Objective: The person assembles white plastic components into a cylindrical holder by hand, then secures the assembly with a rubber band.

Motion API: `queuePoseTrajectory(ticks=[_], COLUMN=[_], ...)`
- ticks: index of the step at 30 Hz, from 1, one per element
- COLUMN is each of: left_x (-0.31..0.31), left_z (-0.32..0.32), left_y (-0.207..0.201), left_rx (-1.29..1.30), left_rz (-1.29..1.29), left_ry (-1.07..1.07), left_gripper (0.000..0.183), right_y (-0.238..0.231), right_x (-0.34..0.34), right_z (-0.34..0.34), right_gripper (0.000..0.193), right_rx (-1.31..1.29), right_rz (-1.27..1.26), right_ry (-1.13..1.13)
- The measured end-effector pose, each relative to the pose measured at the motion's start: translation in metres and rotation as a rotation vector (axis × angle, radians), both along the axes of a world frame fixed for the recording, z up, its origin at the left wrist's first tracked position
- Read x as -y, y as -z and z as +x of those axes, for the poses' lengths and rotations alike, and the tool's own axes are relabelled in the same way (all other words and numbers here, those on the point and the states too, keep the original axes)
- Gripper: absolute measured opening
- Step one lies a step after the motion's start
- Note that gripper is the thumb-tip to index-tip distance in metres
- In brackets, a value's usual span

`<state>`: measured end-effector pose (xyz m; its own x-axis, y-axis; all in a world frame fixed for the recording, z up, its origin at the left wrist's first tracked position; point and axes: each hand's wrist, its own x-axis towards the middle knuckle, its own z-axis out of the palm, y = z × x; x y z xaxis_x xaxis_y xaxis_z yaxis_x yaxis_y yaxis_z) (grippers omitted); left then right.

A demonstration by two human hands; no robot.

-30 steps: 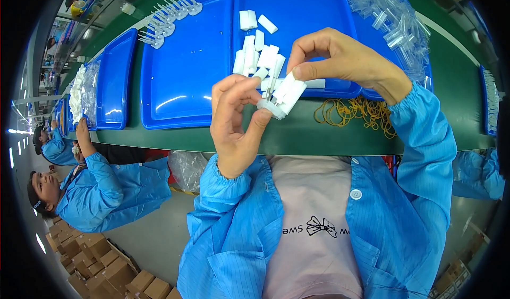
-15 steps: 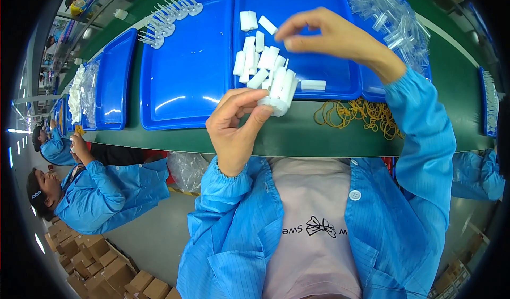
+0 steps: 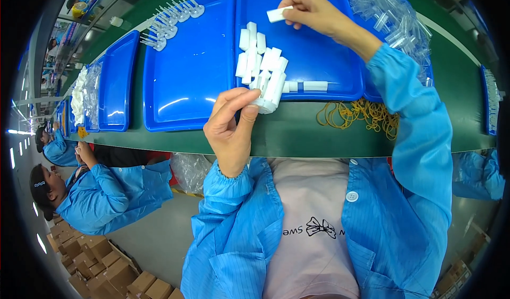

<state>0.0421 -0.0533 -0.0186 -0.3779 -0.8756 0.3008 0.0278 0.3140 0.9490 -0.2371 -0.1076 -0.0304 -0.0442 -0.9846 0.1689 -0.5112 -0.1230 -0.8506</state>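
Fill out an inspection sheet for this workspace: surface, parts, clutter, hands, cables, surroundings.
Surface: green bench carrying several blue trays.
Parts: loose white blocks piled in the middle tray; pale pronged pieces at the far left corner of the large left tray; clear plastic pieces heaped at right.
Clutter: tangled yellow bands in front of the trays.
Hands: left hand grips a white assembly by its round base; right hand pinches one white block over the middle tray.
Cables: nothing seen.
Surroundings: co-worker in blue smock at left; cardboard boxes on the floor.
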Motion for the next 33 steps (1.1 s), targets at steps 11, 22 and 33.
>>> queuePoseTrajectory(ticks=[11,22,33], left_x=[-0.01,-0.008,-0.006], left_z=[-0.013,-0.016,-0.005], left_y=[-0.019,-0.019,-0.006], left_rx=[0.018,0.036,0.157], left_rz=[-0.105,-0.275,-0.145], left_ry=[0.131,0.142,0.136], left_gripper=[0.02,0.035,0.03], right_y=[-0.057,-0.069,-0.063], right_x=[-0.068,-0.08,-0.092], right_z=[0.01,0.041,0.042], right_gripper=[0.029,0.019,0.017], right_rx=[0.273,0.452,0.367], right_rz=[0.269,0.289,0.21], right_ry=[-0.202,-0.336,-0.335])
